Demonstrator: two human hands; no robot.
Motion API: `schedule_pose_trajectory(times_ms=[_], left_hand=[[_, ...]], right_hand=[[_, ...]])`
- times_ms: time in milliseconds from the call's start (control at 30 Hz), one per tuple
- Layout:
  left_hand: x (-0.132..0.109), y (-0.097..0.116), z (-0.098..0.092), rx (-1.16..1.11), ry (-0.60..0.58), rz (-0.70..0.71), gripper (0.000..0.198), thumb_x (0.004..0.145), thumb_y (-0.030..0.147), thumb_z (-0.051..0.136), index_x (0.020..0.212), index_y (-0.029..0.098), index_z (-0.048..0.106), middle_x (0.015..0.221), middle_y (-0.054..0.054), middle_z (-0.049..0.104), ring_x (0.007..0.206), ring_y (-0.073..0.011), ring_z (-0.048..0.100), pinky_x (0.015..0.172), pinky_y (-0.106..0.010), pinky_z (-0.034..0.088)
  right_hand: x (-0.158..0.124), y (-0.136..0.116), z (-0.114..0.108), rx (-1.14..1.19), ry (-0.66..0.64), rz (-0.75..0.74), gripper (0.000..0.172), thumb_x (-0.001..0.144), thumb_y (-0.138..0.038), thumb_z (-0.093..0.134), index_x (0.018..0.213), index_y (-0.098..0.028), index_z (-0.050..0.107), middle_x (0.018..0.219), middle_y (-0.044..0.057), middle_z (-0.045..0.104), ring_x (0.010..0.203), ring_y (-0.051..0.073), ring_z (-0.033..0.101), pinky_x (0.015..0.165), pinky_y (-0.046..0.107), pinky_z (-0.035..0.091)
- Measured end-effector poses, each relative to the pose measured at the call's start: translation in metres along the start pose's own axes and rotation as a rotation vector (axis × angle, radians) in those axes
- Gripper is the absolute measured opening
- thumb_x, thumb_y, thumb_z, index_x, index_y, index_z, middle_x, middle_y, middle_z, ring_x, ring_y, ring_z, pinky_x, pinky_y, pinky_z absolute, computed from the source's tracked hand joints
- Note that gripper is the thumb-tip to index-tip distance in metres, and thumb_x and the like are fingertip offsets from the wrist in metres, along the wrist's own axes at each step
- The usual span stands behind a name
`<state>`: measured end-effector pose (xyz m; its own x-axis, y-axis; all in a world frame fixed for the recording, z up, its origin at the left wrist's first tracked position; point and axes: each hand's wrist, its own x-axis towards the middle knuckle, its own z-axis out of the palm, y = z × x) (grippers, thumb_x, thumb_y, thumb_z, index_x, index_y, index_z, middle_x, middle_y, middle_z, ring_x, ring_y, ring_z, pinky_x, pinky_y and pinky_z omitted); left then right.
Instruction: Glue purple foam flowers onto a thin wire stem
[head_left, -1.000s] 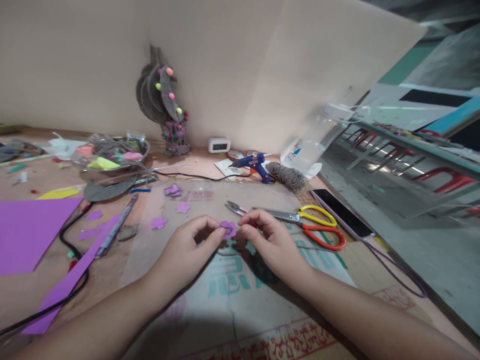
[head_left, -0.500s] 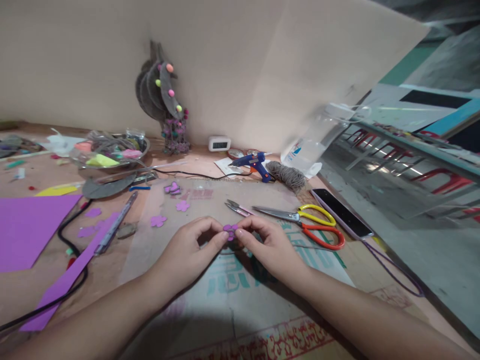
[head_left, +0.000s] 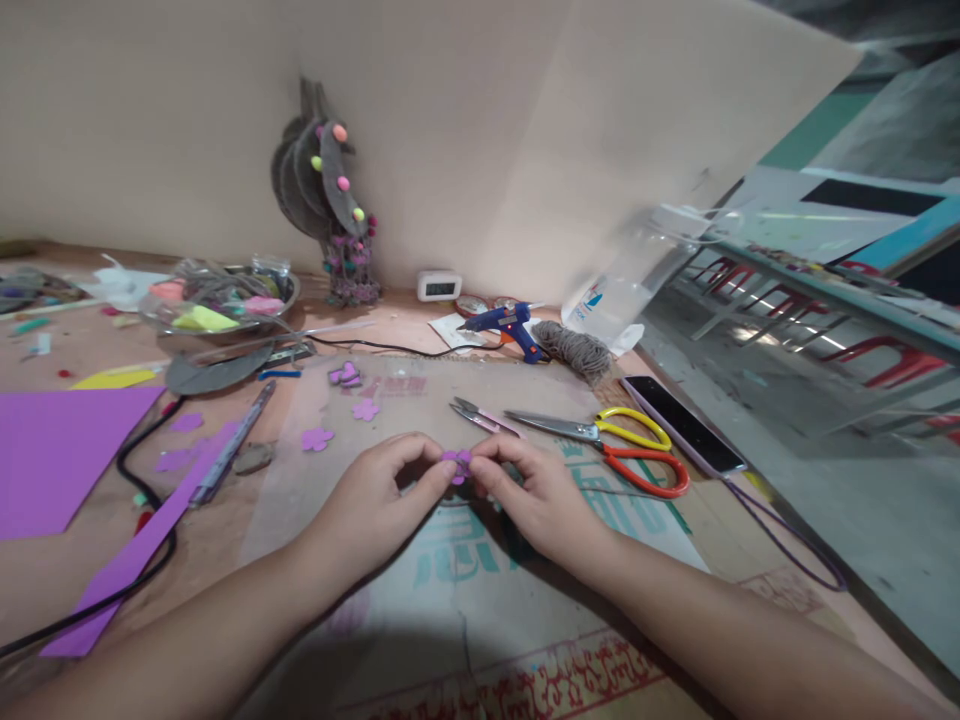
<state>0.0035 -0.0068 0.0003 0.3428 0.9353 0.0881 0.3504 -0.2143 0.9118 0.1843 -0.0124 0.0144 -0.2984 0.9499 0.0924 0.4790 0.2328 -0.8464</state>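
Between the fingertips of both hands is a small purple flower cutout [head_left: 457, 465], held just above the printed sheet [head_left: 450, 620]. My left hand [head_left: 401, 482] pinches its left side with thumb and forefinger. My right hand [head_left: 529, 490] grips the right side in the same way. More purple flower cutouts [head_left: 317, 440] lie to the left, beyond my left hand; one stack [head_left: 345, 375] has dark edges. Past my right hand rest thread snips [head_left: 484, 417] and scissors [head_left: 592, 430] with one yellow and one red handle.
A blue glue gun [head_left: 510, 325] with a lit red light, grey yarn [head_left: 574, 350] and a plastic bottle [head_left: 615, 290] stand at the back. A phone [head_left: 682, 425] lies right. Purple sheet [head_left: 67, 450], pen [head_left: 234, 445], black cord [head_left: 127, 460] and a filled bowl [head_left: 217, 325] are left.
The flower cutout has turned slightly between my fingertips and shifted a little to the left. My right fingers have moved slightly with it; the other things stay put.
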Motion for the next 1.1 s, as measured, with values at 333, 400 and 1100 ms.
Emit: schedule_pose_trajectory(times_ms=[333, 400, 1100], left_hand=[[-0.001, -0.002, 0.000, -0.008, 0.006, 0.011, 0.019, 0.085, 0.032, 0.052, 0.075, 0.019, 0.061, 0.072, 0.000, 0.064, 0.071, -0.0149, 0.058, 0.065, -0.024, 0.044], [-0.001, 0.000, 0.000, 0.014, -0.004, 0.013, 0.017, 0.083, 0.031, 0.053, 0.076, 0.019, 0.062, 0.074, -0.001, 0.065, 0.072, -0.0160, 0.059, 0.066, -0.025, 0.044], [0.003, 0.002, 0.001, -0.149, 0.024, -0.033, 0.018, 0.085, 0.029, 0.051, 0.076, 0.017, 0.062, 0.074, -0.001, 0.066, 0.073, -0.0161, 0.060, 0.069, -0.026, 0.045]], right_hand=[[0.003, 0.000, 0.001, 0.092, 0.007, 0.058, 0.010, 0.083, -0.026, 0.057, 0.080, -0.017, 0.063, 0.073, 0.001, 0.066, 0.068, 0.013, 0.058, 0.066, 0.024, 0.048], [0.004, -0.003, 0.001, 0.050, 0.008, 0.047, 0.012, 0.082, -0.024, 0.057, 0.074, -0.018, 0.062, 0.069, 0.000, 0.065, 0.064, 0.012, 0.057, 0.065, 0.025, 0.048], [0.006, -0.002, 0.002, 0.086, 0.060, 0.038, 0.021, 0.087, -0.033, 0.050, 0.075, -0.017, 0.055, 0.061, -0.001, 0.055, 0.058, 0.012, 0.052, 0.059, 0.024, 0.043]])
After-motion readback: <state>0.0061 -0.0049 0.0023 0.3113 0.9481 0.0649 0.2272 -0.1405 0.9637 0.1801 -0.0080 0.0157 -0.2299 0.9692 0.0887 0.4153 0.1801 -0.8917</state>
